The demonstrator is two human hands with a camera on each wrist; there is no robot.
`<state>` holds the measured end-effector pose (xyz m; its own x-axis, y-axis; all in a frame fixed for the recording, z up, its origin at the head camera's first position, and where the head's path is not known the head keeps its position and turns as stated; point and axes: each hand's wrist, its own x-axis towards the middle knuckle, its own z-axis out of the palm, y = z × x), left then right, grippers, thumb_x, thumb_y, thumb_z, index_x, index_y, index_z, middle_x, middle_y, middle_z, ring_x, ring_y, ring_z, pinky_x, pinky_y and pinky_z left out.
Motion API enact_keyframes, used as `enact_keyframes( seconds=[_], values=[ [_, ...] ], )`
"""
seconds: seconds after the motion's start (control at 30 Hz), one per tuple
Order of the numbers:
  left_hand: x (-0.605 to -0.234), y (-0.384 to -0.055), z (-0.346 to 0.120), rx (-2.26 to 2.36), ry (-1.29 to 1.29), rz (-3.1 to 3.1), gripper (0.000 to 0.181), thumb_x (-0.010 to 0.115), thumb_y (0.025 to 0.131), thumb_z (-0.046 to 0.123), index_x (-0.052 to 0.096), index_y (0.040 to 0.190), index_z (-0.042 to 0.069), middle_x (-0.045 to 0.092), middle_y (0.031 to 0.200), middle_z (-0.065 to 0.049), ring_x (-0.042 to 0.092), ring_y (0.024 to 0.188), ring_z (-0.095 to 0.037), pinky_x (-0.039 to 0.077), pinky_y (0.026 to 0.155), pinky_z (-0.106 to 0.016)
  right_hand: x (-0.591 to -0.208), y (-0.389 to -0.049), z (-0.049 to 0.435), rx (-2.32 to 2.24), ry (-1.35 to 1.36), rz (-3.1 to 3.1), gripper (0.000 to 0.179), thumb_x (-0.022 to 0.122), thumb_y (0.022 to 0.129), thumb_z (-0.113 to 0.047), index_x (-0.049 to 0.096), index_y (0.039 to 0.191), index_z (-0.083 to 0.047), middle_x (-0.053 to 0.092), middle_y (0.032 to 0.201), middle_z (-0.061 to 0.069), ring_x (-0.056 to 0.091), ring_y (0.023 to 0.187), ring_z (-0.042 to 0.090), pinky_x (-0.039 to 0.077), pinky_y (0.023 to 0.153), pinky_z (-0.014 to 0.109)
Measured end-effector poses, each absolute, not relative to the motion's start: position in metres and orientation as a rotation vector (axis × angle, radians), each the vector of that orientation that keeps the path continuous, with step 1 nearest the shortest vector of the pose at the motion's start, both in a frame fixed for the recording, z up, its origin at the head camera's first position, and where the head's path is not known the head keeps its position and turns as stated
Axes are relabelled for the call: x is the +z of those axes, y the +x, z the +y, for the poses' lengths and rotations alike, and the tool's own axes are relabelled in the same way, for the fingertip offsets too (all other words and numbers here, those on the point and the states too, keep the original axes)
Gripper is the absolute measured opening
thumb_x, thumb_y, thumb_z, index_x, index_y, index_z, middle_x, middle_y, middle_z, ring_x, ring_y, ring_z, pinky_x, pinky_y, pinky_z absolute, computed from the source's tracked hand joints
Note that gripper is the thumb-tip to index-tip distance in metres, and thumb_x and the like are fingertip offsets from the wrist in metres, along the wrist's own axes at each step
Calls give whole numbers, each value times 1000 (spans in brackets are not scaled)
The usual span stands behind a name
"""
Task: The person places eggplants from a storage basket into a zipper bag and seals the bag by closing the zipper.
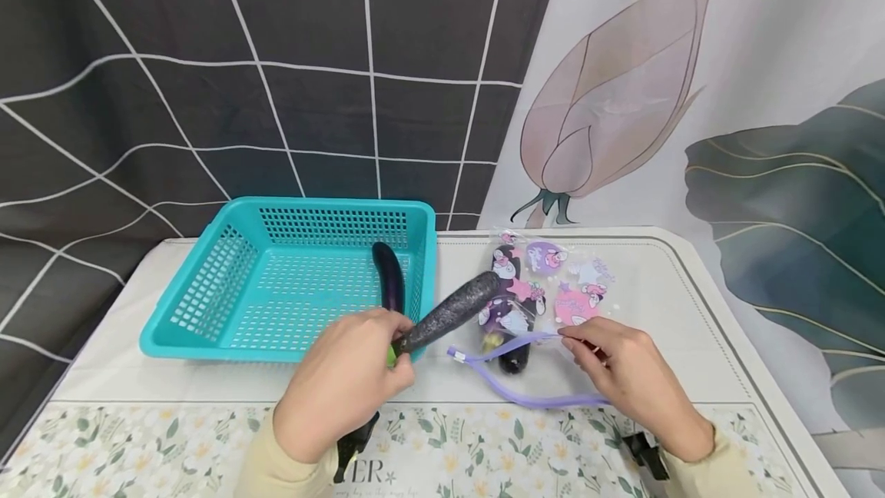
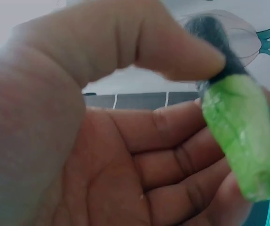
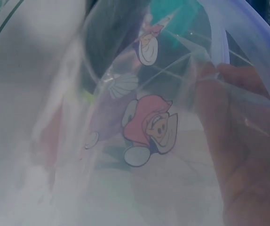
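Note:
My left hand [image 1: 349, 375] pinches a dark eggplant [image 1: 452, 312] at its green cap [image 2: 241, 127], between thumb and fingers. The eggplant's rounded end points up and to the right, over the left side of a clear zip bag [image 1: 584, 271]. This bag has pink and purple cartoon prints and lies on the table with its purple zip edge [image 1: 508, 394] parted toward me. Pinching that edge on the right is my right hand [image 1: 632, 367]. Inside the bag, partly hidden by prints, lies dark eggplant [image 1: 514, 360]. In the right wrist view the clear film [image 3: 172, 188] fills much of the picture.
A turquoise plastic basket [image 1: 187, 350] stands left of the bag, with another eggplant [image 1: 389, 277] along its right side. A floral mat [image 1: 173, 444] covers the front of the white table [image 1: 677, 283]. Behind hang a dark grid cloth [image 1: 311, 114] and a flower-print curtain [image 1: 622, 98].

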<state>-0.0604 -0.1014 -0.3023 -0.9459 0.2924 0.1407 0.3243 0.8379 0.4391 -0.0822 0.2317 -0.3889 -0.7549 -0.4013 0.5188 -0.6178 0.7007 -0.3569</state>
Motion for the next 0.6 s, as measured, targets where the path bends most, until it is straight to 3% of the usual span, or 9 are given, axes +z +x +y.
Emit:
enact_keyframes(
  seconds=[0.13,0.37,0.6],
  values=[
    [-305,-59,-99,-655,-581,-2937,21,72,75,9,75,96,8,69,88,3,63,77,-16,50,67,-36,-388,-82,231,738,794,-2502,25,78,77,7,77,96,-9,66,81,-10,45,60,-4,39,54,11],
    [-307,-61,-96,-625,-678,-2950,21,74,73,9,76,94,8,69,86,2,60,70,-13,50,63,-33,-388,-83,232,731,777,-2507,24,78,77,7,77,96,-8,69,83,-7,45,60,-4,39,54,11],
    [-311,-61,-94,-628,-771,-2981,23,75,75,12,76,98,6,72,91,-1,65,75,-17,52,64,-34,-388,-82,232,716,764,-2522,23,78,78,6,78,96,-9,70,85,-6,46,60,-4,40,55,11]
  ],
)
